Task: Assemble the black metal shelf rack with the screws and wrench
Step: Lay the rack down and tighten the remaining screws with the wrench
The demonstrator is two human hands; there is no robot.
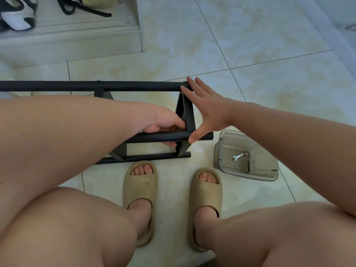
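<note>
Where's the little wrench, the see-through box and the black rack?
wrench (238,156): head view, middle of its handle.
box (266,164): head view, bare right wall.
rack (134,86): head view, long top bar.

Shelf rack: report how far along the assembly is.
Done: the top rail sits on both brackets, with screw heads showing above it. In hand: the left hand grips the middle tube while the right hand, spread flat, steadies rail and tube end. Left: probably tightening that tube; the wrench lies unused in the clear box.
</note>
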